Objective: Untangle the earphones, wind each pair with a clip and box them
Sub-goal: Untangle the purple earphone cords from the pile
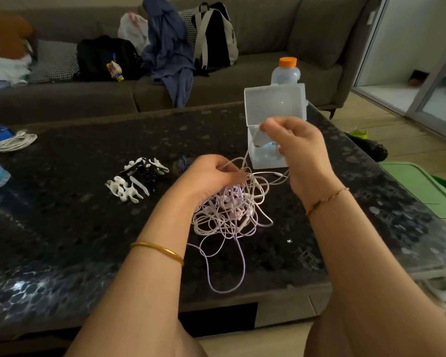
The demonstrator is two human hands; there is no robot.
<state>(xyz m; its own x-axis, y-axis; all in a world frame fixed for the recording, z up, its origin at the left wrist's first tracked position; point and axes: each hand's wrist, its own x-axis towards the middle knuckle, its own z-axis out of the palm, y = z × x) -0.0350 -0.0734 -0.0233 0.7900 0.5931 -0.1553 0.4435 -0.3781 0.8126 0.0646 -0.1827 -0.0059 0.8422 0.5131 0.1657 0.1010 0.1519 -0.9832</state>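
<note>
A tangled bundle of pale lilac and white earphone cords hangs over the dark table, loose loops trailing toward the near edge. My left hand grips the top of the tangle. My right hand is raised higher and pinches one cord, pulling it up out of the knot. A pile of white and black winder clips lies to the left of my hands. The clear plastic box stands behind my right hand with its lid up; something pale lies inside.
The dark speckled table also carries a coiled white cable at far left and an orange-capped bottle behind the box. A grey sofa with bags and clothes stands beyond. A green lid lies on the floor to the right.
</note>
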